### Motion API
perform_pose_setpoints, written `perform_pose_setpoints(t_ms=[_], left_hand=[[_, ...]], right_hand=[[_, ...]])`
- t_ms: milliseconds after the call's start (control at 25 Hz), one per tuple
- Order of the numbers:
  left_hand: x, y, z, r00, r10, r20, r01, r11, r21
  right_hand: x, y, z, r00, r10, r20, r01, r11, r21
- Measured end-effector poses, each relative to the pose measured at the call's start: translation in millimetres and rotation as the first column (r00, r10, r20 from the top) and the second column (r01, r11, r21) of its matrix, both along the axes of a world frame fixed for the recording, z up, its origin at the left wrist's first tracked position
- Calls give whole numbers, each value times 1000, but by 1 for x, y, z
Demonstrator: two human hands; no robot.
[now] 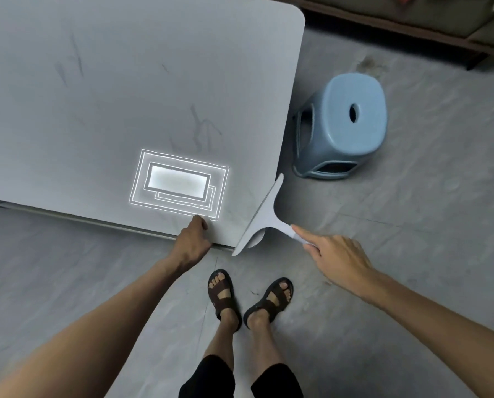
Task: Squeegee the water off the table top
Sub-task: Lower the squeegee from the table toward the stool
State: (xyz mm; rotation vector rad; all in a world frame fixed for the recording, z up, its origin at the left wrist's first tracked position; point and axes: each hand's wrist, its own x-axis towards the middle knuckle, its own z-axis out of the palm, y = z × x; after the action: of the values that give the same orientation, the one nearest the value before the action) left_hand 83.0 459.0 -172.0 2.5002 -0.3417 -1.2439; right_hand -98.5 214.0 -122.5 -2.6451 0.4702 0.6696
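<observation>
A grey floor [383, 254] surrounds the grey bench [110, 96], its top streaked. A blue stool [343, 124] stands just beside the bench's right edge. The squeegee [261, 216] hangs over the near right corner, blade partly off the bench. The right hand [337, 257] grips its handle, forefinger extended; the left hand [192, 242] curls over the near edge. Risk: the blade likely skips off the corner, leaving streaks or dripping water near the sandalled feet [248, 300].
</observation>
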Motion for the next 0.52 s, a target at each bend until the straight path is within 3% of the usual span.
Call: perform_pose_setpoints(t_ms=[120,240,360,440,520], left_hand=[[-2,-2,-1,1000,-26,-5,26,999,20],[-2,-12,4,1000,-21,-15,22,1000,20],[4,-29,13,1000,7,16,-7,1000,-28],[12,-44,21,998,47,30,-45,996,-81],[19,-65,32,991,131,4,-129,981,-143]], right_hand=[[-27,-44,14,993,-64,-98,53,992,-116],[-43,-68,35,984,-154,-94,135,973,-186],[-28,-70,43,972,-220,-82,205,966,-160],[-10,-70,45,934,-347,-90,336,935,-117],[7,-75,42,798,-596,-95,602,796,66]])
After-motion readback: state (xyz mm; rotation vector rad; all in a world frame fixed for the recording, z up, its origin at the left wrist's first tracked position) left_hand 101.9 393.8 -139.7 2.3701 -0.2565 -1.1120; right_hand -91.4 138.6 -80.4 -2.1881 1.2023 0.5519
